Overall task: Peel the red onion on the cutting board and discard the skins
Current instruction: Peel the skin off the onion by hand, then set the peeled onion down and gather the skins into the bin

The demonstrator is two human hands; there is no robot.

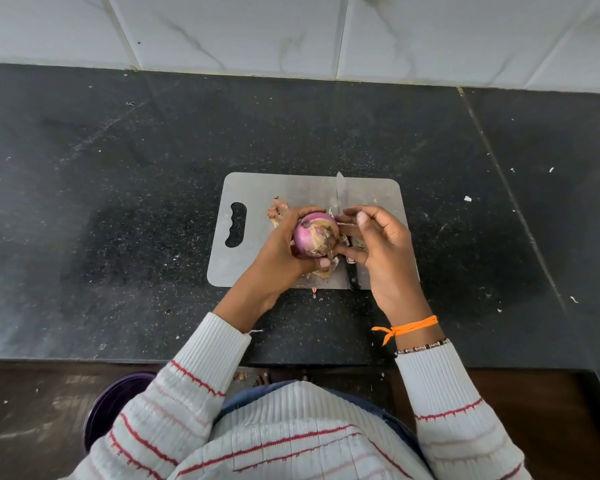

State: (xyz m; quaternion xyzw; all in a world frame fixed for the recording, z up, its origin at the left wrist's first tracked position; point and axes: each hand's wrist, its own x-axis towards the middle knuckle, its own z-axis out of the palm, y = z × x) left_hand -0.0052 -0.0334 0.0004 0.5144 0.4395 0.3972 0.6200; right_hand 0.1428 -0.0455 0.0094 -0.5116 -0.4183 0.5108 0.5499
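Two hands at work: both of mine sit over the middle of the cutting board (257, 188), seen from my head camera.
Left hand: my left hand (284, 251) wraps round the red onion (314, 237) from the left, fingers curled over its far side and thumb under its near side, holding it just above the board.
Right hand: my right hand (381, 251) comes in from the right; its lower fingertips pinch at the loose brown skin on the onion's right face, and the upper fingers are bent and apart from the onion.
Onion: purple on the left, with patches of dry brown skin on the side that faces me.
Skins: one torn piece of skin (278, 211) lies on the board behind my left hand, toward the board's handle slot; more scraps (326, 270) lie under the onion near the board's front edge.
Knife: the knife (339, 192) lies on the board front to back, tip at the board's far edge, black handle at the front edge, its middle hidden under my hands.
Board: grey, with the handle slot at its left end, lying on the black counter (118, 202) about midway between the tiled wall and the counter's front edge.
Counter: flecked with small white crumbs, most of them to the right of the board.
Wrist: an orange thread (409, 328) and a beaded band are tied on my right wrist.
Floor: a dark purple bin (115, 407) stands below the counter's front edge, to my left.
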